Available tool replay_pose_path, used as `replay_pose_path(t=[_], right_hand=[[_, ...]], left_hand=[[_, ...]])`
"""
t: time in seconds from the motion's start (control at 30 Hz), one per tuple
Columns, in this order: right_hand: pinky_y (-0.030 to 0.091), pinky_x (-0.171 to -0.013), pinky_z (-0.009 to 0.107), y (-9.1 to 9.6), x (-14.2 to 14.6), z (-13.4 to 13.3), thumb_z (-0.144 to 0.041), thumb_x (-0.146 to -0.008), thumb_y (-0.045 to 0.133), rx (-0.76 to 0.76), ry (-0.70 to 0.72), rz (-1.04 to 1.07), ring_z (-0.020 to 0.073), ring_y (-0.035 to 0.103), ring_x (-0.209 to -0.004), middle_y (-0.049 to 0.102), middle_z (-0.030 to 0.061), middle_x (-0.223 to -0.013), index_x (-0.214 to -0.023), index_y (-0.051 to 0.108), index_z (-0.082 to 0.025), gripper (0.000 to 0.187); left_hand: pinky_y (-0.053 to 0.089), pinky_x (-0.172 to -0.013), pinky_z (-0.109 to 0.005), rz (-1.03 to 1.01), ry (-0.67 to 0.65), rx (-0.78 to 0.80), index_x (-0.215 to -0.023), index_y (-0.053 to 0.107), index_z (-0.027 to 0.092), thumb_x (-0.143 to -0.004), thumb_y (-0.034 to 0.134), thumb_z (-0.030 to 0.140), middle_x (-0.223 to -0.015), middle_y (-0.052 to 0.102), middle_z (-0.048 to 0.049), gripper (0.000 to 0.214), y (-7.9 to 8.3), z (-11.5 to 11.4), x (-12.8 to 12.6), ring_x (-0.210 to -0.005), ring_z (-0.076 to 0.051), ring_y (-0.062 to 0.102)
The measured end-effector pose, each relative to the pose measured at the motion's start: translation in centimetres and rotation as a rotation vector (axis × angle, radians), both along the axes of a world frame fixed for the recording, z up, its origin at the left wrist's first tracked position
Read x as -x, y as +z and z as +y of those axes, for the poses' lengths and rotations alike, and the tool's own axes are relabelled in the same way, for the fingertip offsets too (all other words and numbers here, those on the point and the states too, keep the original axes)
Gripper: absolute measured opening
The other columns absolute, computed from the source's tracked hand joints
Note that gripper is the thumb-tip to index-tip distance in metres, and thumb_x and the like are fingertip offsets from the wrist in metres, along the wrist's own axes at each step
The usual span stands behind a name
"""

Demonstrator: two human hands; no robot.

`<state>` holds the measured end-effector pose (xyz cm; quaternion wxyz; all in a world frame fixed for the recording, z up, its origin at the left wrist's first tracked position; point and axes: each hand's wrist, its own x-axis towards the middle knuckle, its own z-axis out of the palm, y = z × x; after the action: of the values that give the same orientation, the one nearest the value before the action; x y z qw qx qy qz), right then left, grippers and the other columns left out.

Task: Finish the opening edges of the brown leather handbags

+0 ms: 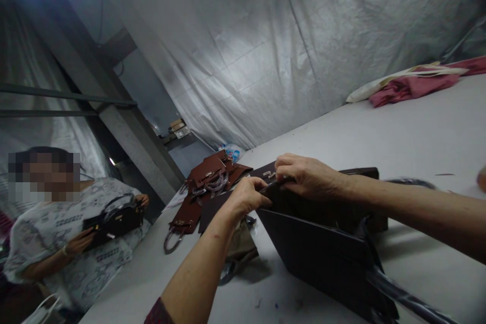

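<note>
A dark handbag [322, 250] lies tilted on the white table, its opening facing up between my arms. Its handle [406, 291], wrapped in clear plastic, stretches toward the lower right. My left hand [246, 196] pinches the bag's edge at its far left corner. Close beside it, my right hand [304, 174] has its fingers curled over the same edge, thumb pressed in. What lies inside the bag is too dark to make out. Behind my left wrist sits an olive-brown bag [243, 240], partly hidden.
Several brown handbags [208, 172] with wrapped handles are piled at the table's far left. Across the table [417, 126], a person [87, 243] holds a black handbag [116, 225]. Reddish cloth [415, 88] lies at the back right, before a silvery plastic sheet [258, 55].
</note>
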<state>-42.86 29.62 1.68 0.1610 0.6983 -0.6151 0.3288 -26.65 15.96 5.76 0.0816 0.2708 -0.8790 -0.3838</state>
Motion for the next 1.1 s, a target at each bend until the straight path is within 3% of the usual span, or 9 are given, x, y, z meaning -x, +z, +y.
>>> replay_pose_path(t=[0.33,0.43,0.57,0.7,0.8,0.93,1.1], right_hand=[[0.044,-0.078,0.034,-0.8,-0.3,-0.4,-0.009,-0.093,0.06,0.116,-0.014,0.163,0.0231,0.057,-0.092,0.067,0.0092,-0.094,-0.079,0.071,-0.015,0.018],[0.04,-0.085,0.039,-1.3,-1.0,0.1,-0.018,-0.093,0.069,0.168,-0.014,0.263,0.026,0.054,-0.098,0.067,0.0099,-0.099,-0.082,0.072,-0.015,0.012],[0.032,-0.088,0.044,-2.0,-1.8,0.1,-0.026,-0.086,0.081,0.241,-0.149,0.419,0.0293,0.049,-0.1,0.067,0.0114,-0.1,-0.085,0.073,-0.014,0.015],[0.028,-0.09,0.044,-2.4,-2.3,-0.6,-0.017,-0.087,0.077,0.149,-0.2,0.261,0.0294,0.048,-0.104,0.067,0.012,-0.1,-0.08,0.074,-0.014,0.008],[0.025,-0.088,0.044,-2.6,-2.4,-1.0,-0.013,-0.09,0.068,0.119,-0.203,0.16,0.0284,0.048,-0.103,0.066,0.0112,-0.096,-0.075,0.074,-0.016,0.017],[0.024,-0.085,0.043,-2.9,-2.0,-1.3,-0.01,-0.089,0.063,0.086,-0.162,0.098,0.0255,0.048,-0.097,0.064,0.0081,-0.089,-0.066,0.071,-0.018,0.026],[0.024,-0.083,0.043,-3.1,-1.2,-1.9,-0.012,-0.085,0.06,0.046,-0.093,0.05,0.0232,0.046,-0.092,0.062,0.0072,-0.085,-0.064,0.067,-0.017,0.022]], left_hand=[[0.036,-0.059,-0.024,-0.025,-0.022,-0.005,-0.068,0.065,0.017,-0.052,0.074,0.004,-0.062,0.059,0.0067,0.022,0.2,0.1,-0.1,-0.059,-0.011,0.052],[0.037,-0.059,-0.024,0.007,-0.009,-0.039,-0.068,0.065,0.017,-0.052,0.075,0.006,-0.061,0.06,0.006,0.021,-0.2,-0.2,-0.1,-0.059,-0.011,0.052],[0.035,-0.057,-0.024,0.013,-0.002,-0.062,-0.064,0.065,0.016,-0.05,0.078,0.007,-0.057,0.058,0.0056,0.021,-0.3,-0.4,-0.1,-0.056,-0.011,0.051],[0.036,-0.058,-0.024,0.025,-0.025,-0.104,-0.064,0.066,0.016,-0.051,0.077,0.008,-0.058,0.059,0.0048,0.018,-0.3,-0.5,-0.1,-0.057,-0.011,0.051],[0.036,-0.058,-0.024,0.04,-0.033,-0.122,-0.064,0.067,0.016,-0.05,0.078,0.01,-0.058,0.059,0.0049,0.018,-0.5,-0.7,0.0,-0.058,-0.011,0.051],[0.037,-0.058,-0.025,0.047,-0.041,-0.14,-0.064,0.067,0.015,-0.049,0.077,0.009,-0.06,0.06,0.0043,0.019,-0.7,-0.9,0.1,-0.058,-0.011,0.052],[0.037,-0.056,-0.024,0.057,-0.023,-0.178,-0.063,0.066,0.016,-0.049,0.079,0.013,-0.056,0.06,0.0045,0.019,-0.4,-0.1,-0.2,-0.055,-0.011,0.051]])
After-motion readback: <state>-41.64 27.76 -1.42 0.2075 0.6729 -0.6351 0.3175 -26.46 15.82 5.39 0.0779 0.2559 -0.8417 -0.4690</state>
